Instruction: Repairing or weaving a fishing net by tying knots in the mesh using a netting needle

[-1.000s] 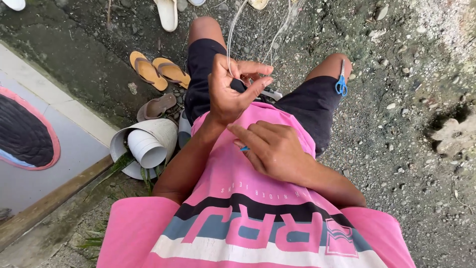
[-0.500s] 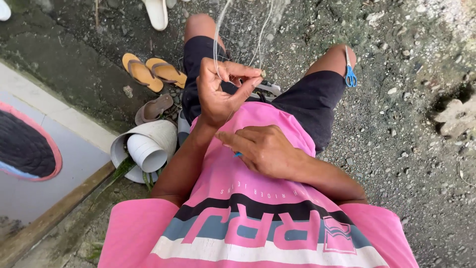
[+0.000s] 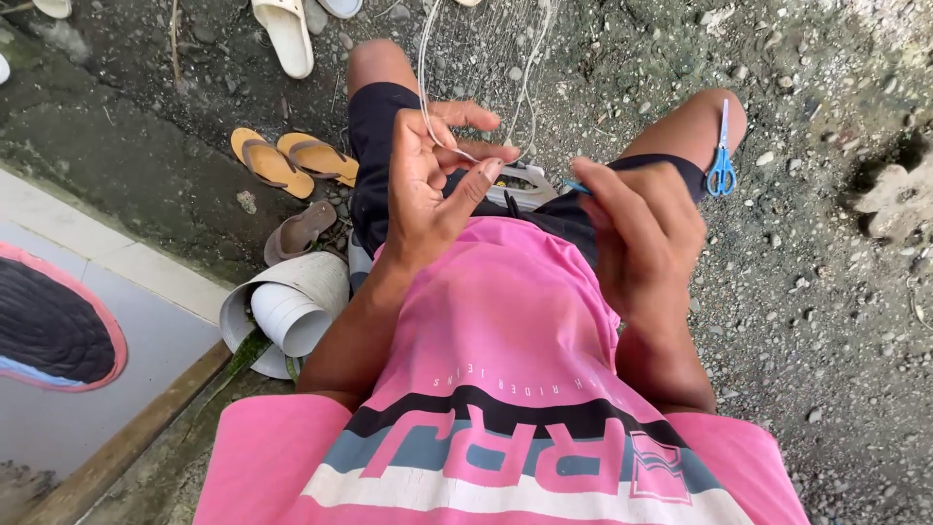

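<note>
I sit on gravel in a pink shirt and black shorts, looking down at my lap. My left hand (image 3: 428,180) is raised, palm towards me, pinching a thin pale cord (image 3: 425,87) of a fine fishing net (image 3: 486,58) that runs up and away. My right hand (image 3: 641,233) is lifted to the right of it, fingers closed on a small blue tool (image 3: 575,185) whose tip pokes out towards the cord. A white flat object (image 3: 520,185) lies on my lap between the hands. Small blue scissors (image 3: 721,160) rest on my right knee.
Orange sandals (image 3: 287,160) and a brown one (image 3: 296,231) lie on the ground to my left, with white sandals (image 3: 284,34) farther off. White pipe pieces (image 3: 282,311) sit beside my left hip. A tiled slab with a dark mat (image 3: 49,331) is at far left.
My right hand has risen from my belly up to the right, level with my left hand, bringing the blue tool with it. My left hand still holds the cord.
</note>
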